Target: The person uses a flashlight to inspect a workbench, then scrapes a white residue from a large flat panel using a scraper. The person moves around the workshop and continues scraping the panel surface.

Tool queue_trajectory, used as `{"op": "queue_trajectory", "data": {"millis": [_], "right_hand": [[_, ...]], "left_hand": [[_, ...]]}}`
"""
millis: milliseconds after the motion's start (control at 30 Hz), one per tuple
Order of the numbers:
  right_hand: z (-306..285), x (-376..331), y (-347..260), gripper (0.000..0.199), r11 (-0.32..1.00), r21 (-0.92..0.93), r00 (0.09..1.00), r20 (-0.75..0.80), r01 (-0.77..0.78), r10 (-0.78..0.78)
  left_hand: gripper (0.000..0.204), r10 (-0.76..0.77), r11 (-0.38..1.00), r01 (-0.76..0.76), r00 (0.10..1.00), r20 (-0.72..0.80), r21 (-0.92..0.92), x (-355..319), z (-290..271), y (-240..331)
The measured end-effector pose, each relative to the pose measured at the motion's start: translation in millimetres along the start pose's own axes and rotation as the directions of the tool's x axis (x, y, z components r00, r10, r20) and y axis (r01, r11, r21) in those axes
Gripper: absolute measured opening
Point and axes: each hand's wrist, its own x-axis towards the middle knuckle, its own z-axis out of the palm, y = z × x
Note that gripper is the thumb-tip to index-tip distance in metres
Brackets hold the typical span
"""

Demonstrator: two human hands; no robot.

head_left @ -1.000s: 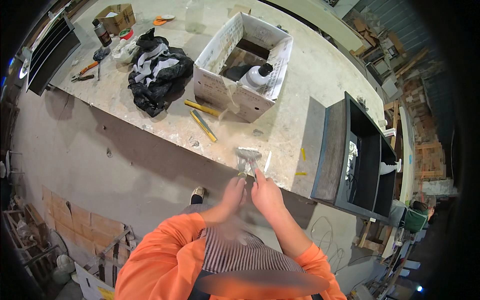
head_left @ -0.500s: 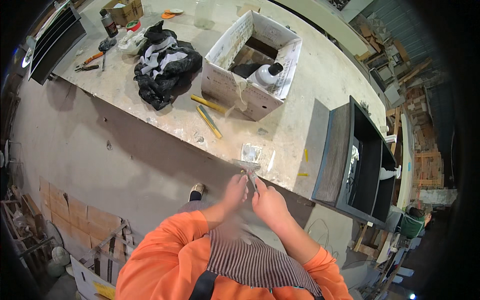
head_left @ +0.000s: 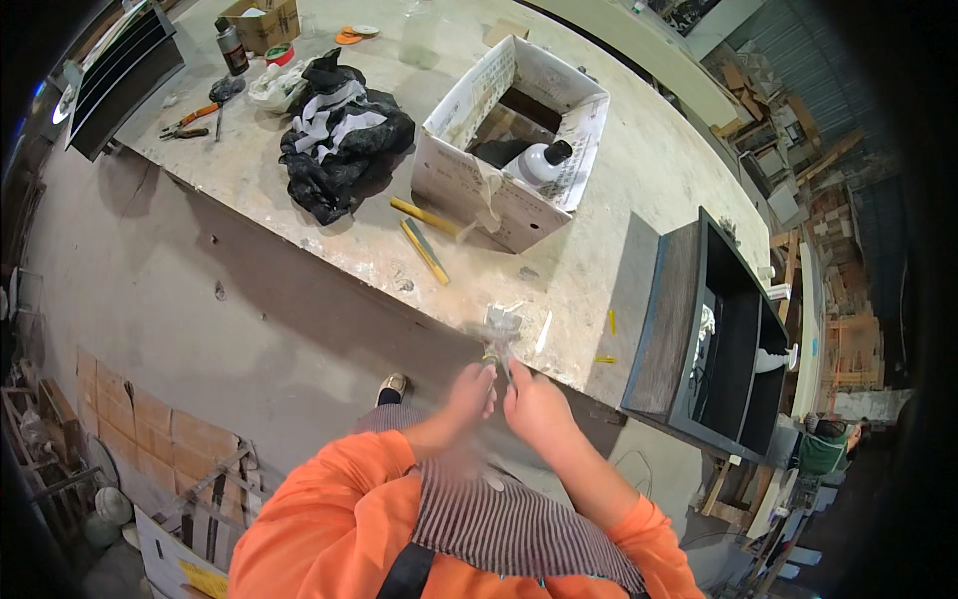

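Observation:
Above the bench's near edge, my right hand (head_left: 539, 404) is closed round the handle of a putty knife (head_left: 507, 351), whose blade is smeared by motion. Close beside it on the left, my left hand (head_left: 469, 397) is closed on a small tool with a yellowish part (head_left: 489, 359); its far end blurs into the knife blade. Just beyond both tools, a grey-white patch of paste (head_left: 505, 317) lies on the bench (head_left: 569, 290). A thin white strip (head_left: 544, 331) lies to its right.
A white cardboard box (head_left: 479, 195) holding a white bottle (head_left: 540, 163) stands beyond yellow-edged sticks (head_left: 425, 252). Crumpled black plastic (head_left: 334, 150), pliers (head_left: 188, 125) and a dark spray can (head_left: 232, 47) lie left. A dark open-fronted cabinet (head_left: 667, 319) stands at the right edge.
The putty knife's blade has turned and blurred near the paste, and both hands remain close together. The whole view has shifted slightly, with the bench things sitting a little lower and further right.

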Motion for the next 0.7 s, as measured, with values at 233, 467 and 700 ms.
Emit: {"op": "queue_trajectory", "data": {"millis": [233,467,700], "right_hand": [[0.3,19.2,15.4,0.052,0.995,0.1,1.0,-0.017,-0.005,0.006],[-15.3,13.2,68.9,0.042,0.166,0.952,0.942,0.207,-0.256,0.264],[25.6,-19.0,64.7,0.051,0.921,0.342,0.936,-0.346,0.188,-0.063]], "left_hand": [[0.027,-0.043,0.997,0.04,0.998,0.038,0.071,-24.5,-24.3,11.6],[0.036,0.378,0.602,-0.252,0.926,0.008,0.758,-47.3,-46.3,16.1],[0.029,-0.055,0.881,0.079,0.996,-0.065,0.467,-14.6,-27.6,5.2]]}}
